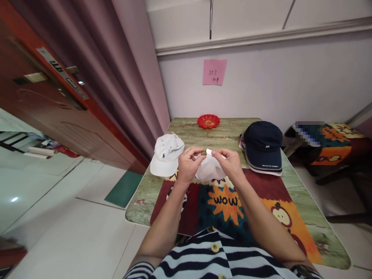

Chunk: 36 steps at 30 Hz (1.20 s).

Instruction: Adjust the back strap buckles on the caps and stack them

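Centre of frame, white cap: left hand pinches buckle; right hand pinches strap. Risk: strap slipping if either pinch loosens.

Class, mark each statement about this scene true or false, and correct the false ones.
1. The left hand and right hand both hold the white cap. True.
2. The navy cap lies directly on the table, with nothing underneath. False: it sits on top of a stack.
3. The red dish stands near the table's far edge. True.
4. The pink note is stuck to the door. False: it is on the wall.
5. The mat shows the word "WOW". True.
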Available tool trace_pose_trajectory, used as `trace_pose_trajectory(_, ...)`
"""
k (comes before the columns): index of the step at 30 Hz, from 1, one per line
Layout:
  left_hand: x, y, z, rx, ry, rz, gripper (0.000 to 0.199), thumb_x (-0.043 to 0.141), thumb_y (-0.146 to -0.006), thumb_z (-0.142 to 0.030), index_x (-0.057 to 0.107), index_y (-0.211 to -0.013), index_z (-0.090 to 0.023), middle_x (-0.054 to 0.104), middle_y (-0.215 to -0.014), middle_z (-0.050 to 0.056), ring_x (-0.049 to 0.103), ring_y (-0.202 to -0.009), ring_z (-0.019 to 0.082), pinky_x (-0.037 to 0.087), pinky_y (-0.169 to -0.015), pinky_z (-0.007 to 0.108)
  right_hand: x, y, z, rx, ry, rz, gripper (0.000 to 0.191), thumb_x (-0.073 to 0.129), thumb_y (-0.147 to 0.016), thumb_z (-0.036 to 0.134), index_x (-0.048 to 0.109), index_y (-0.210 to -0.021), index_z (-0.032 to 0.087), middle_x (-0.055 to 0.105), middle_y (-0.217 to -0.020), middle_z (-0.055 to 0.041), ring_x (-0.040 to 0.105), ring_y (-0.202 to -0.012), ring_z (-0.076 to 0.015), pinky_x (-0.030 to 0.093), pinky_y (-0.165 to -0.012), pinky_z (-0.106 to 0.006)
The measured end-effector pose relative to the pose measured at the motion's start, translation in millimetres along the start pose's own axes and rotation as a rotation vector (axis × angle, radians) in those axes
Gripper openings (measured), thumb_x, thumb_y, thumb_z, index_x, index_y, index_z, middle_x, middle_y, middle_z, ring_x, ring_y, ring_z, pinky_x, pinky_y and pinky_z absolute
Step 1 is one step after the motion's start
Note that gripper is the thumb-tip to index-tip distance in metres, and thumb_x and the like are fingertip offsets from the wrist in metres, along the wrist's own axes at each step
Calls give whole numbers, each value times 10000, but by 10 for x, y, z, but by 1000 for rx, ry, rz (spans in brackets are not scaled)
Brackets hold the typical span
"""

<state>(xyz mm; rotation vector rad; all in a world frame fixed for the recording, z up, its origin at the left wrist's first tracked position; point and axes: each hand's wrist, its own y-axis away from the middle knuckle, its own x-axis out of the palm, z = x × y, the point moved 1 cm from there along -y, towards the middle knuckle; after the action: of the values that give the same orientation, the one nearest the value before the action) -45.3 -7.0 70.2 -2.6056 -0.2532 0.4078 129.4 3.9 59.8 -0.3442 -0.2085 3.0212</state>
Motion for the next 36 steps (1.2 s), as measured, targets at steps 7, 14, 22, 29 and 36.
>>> trace_pose_trajectory(7, 5, 7, 19, -38, 21, 20, 175, 763, -740, -187, 770, -915, -191, 728, -968, 53, 602, -735, 130, 471, -644, 251, -9, 18, 29, 32, -92, 65, 345, 707, -758, 499, 736, -715, 158, 574, -592, 10, 444, -556, -120, 342, -540, -251)
trace_pose_trajectory(14, 1, 18, 38, -88, 53, 33, 180, 770, -738, -215, 770, -916, -193, 728, -962, 49, 584, -704, 122, 465, -649, 252, 3, 22, 26, 63, -169, 78, 349, 725, -742, 507, 733, -715, 159, 582, -609, 11, 435, -555, -112, 352, -537, -253)
trace_pose_trajectory(22, 1, 28, 65, -97, 64, 68, 197, 785, -728, -228, 775, -922, -194, 715, -928, 45, 579, -703, 124, 464, -650, 251, -26, 17, -31, 35, -188, 166, 342, 737, -749, 506, 745, -735, 164, 642, -663, -7, 481, -579, -121, 376, -556, -255)
trace_pose_trajectory(29, 21, 21, 50, -57, 57, 78, 196, 782, -730, -209, 777, -926, -200, 722, -934, 48, 591, -723, 133, 475, -658, 254, -30, 14, -20, 61, -214, 161, 348, 745, -739, 506, 775, -788, 164, 674, -694, -17, 503, -601, -127, 391, -566, -256)
trace_pose_trajectory(36, 17, 28, 28, -50, 52, 84, 194, 781, -740, -211, 777, -933, -202, 726, -951, 49, 597, -741, 135, 482, -670, 257, -14, 29, 16, 90, -214, 149, 363, 745, -717, 520, 756, -751, 159, 668, -679, -21, 508, -601, -131, 384, -548, -251)
